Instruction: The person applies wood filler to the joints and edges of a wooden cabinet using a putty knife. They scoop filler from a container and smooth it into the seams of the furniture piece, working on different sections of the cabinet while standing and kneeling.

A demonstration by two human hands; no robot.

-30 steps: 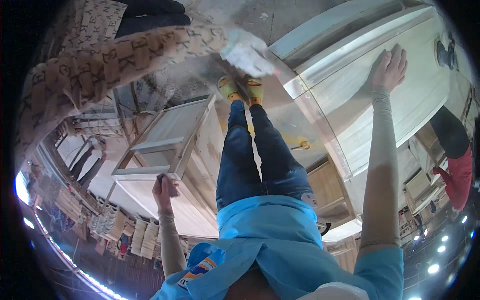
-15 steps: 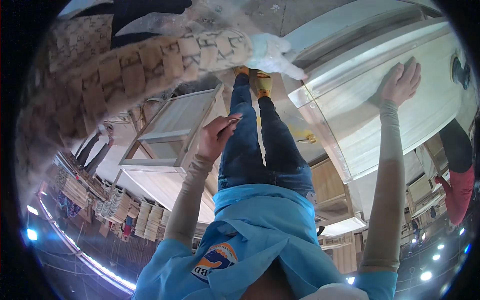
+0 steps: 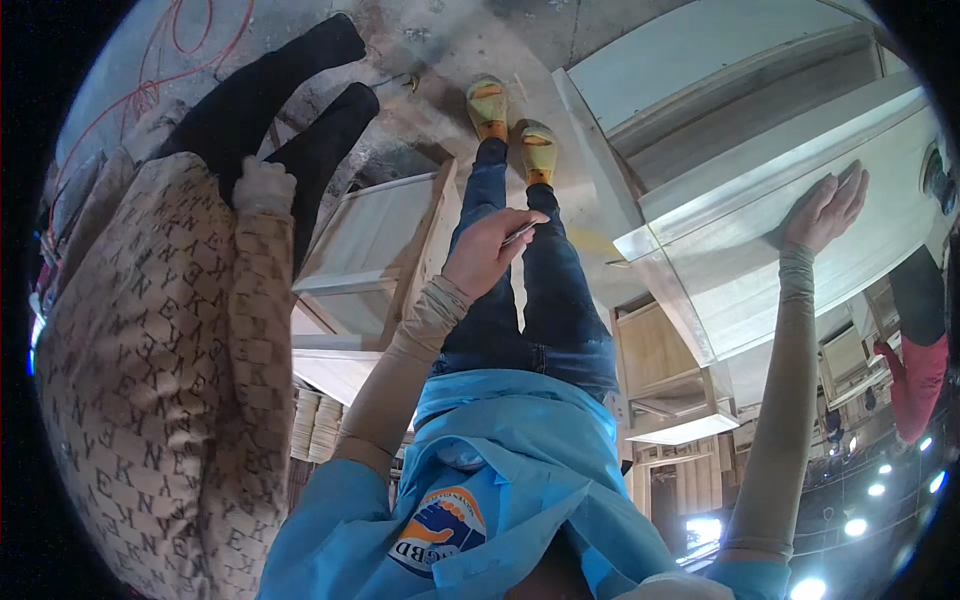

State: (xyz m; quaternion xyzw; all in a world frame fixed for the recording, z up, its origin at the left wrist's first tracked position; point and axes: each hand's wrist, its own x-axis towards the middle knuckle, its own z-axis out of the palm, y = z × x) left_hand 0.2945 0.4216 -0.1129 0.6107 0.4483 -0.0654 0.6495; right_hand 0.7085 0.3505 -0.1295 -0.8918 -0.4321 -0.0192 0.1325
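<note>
My left hand (image 3: pixel 488 252) is in front of my legs, fingers pinched on a small thin flat piece (image 3: pixel 520 232) seen nearly edge-on; its kind I cannot make out. It touches nothing else. My right hand (image 3: pixel 828 210) rests on the broad face of a pale wooden cabinet (image 3: pixel 760 265) at the right, fingers stretched out and nothing in them. A dark round object (image 3: pixel 938 182) sits at that cabinet's far right end. Beside my right hand, the cabinet's nearer corner and lighter edge strip show.
A co-worker in a tan patterned jacket (image 3: pixel 150 380) stands close on my left, a gloved hand (image 3: pixel 265 187) hanging down. Wooden frames (image 3: pixel 360 235) stand beside my legs. Another wooden unit (image 3: pixel 665 365) is below the cabinet. A red hose (image 3: pixel 145 95) lies on the floor; a red-sleeved person (image 3: pixel 915 385) is far right.
The co-worker's outstretched arm has drawn back from the cabinet's corner to their side. My left hand has moved right and forward with the thin piece. My right hand stays on the cabinet.
</note>
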